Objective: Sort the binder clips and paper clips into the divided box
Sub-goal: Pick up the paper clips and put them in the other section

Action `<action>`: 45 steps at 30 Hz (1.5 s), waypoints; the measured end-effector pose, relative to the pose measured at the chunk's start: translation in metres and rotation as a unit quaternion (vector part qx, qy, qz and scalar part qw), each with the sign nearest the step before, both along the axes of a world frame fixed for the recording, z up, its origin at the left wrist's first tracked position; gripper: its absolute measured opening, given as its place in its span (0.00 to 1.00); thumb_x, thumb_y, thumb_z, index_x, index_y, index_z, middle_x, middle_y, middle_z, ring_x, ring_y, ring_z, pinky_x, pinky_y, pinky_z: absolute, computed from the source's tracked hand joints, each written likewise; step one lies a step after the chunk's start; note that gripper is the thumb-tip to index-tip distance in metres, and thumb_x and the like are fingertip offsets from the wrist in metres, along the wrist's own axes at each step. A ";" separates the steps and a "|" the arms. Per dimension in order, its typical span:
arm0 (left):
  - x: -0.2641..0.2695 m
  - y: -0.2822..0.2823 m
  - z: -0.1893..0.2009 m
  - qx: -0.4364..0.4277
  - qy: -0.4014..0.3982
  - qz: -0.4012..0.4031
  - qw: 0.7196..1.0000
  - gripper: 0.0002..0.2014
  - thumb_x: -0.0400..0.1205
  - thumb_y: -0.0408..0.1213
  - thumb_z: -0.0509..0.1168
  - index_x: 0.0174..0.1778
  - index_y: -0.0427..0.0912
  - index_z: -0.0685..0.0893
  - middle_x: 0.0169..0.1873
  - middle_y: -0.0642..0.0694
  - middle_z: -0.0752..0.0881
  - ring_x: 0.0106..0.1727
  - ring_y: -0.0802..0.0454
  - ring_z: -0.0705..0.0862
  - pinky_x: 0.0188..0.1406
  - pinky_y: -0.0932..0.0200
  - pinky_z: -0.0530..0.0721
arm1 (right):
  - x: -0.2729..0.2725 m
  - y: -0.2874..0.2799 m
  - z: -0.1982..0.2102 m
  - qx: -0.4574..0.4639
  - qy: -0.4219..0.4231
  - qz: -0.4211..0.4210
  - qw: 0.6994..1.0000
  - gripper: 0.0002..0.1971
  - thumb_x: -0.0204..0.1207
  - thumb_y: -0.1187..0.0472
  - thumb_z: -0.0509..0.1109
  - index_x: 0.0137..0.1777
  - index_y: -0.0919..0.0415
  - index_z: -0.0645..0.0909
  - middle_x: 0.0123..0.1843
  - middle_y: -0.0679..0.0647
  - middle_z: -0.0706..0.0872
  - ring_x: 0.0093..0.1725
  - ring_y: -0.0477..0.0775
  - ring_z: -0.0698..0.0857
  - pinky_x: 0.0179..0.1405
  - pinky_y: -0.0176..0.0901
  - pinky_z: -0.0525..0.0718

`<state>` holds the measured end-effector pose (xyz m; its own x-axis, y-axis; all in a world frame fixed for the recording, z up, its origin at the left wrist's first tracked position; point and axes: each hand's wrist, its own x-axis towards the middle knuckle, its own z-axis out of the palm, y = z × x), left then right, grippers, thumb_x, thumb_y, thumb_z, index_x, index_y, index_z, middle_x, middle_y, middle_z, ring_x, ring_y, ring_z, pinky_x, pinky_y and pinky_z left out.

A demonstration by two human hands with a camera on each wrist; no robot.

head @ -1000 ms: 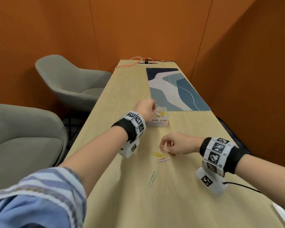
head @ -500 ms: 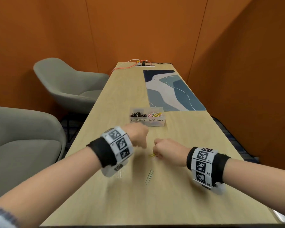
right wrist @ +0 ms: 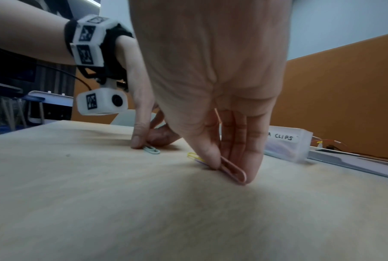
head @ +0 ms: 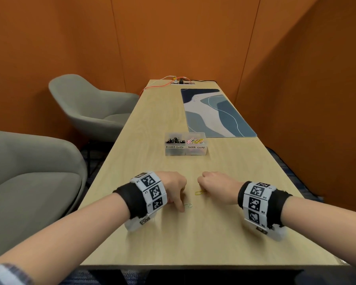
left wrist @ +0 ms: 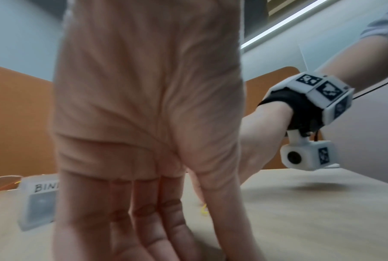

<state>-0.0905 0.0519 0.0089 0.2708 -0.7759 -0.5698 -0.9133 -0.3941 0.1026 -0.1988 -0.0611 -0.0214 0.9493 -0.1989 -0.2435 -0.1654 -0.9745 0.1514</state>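
- Three loose paper clips are showing on the table (head: 193,233): a pale green clip (right wrist: 152,150), a yellow clip (head: 199,192) and a pink clip (right wrist: 233,170). They are lying near you, well short of the divided box (head: 185,147), which is standing further up the table just beside the blue desk mat (head: 216,114).
- You are working both hands at once, and each one is at the picking-up stage.
- Your left hand (head: 174,187) is reaching down with its fingers pointing at the wood; one fingertip is touching the end of the pale green clip. I cannot tell whether a pinch has closed yet, since the clip is lying flat and looks only touched.
- Your right hand (head: 216,185) is pinching the pink clip between thumb and fingers, pressed together, with the clip tilted against the table. The yellow clip is lying just beside those fingertips, partly under the hand.
- To do this step well, you are probably best tipping each clip onto its edge before lifting, because flat wire gives a fingertip little to catch.
- Sliding the green clip a little under the fingertip would likely let your thumb get beneath it.
- Both hands are heading for the compartment labelled PAPER CLIPS, the right-hand one, where coloured clips are already sitting; black binder clips (head: 174,140) are filling the left one.
- No binder clips are showing loose on the table, so the job is looking nearly done.
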 end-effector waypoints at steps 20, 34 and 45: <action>0.018 -0.009 -0.017 -0.056 0.032 -0.053 0.996 0.05 0.70 0.34 0.73 0.36 0.45 0.83 0.32 0.47 0.84 0.33 0.49 0.82 0.36 0.59 0.82 | 0.000 -0.034 0.001 0.118 0.004 -0.089 0.989 0.11 0.71 0.71 0.62 0.51 0.58 0.77 0.54 0.58 0.83 0.49 0.57 0.77 0.46 0.44 0.76; 0.023 -0.018 -0.024 -0.034 0.064 -0.030 0.997 0.06 0.71 0.33 0.71 0.43 0.45 0.85 0.34 0.48 0.84 0.40 0.48 0.84 0.41 0.56 0.83 | 0.003 -0.075 0.032 0.395 -0.202 -0.289 0.849 0.05 0.72 0.73 0.70 0.40 0.64 0.79 0.33 0.58 0.84 0.29 0.52 0.83 0.30 0.36 0.86; 0.075 -0.062 0.017 -0.228 0.143 0.155 0.951 0.09 0.74 0.25 0.70 0.31 0.40 0.80 0.22 0.47 0.82 0.13 0.64 0.79 0.17 0.69 0.83 | 0.097 -0.105 0.049 0.425 -0.319 -0.352 0.771 0.12 0.74 0.67 0.72 0.56 0.70 0.82 0.38 0.62 0.88 0.37 0.58 0.88 0.50 0.51 0.90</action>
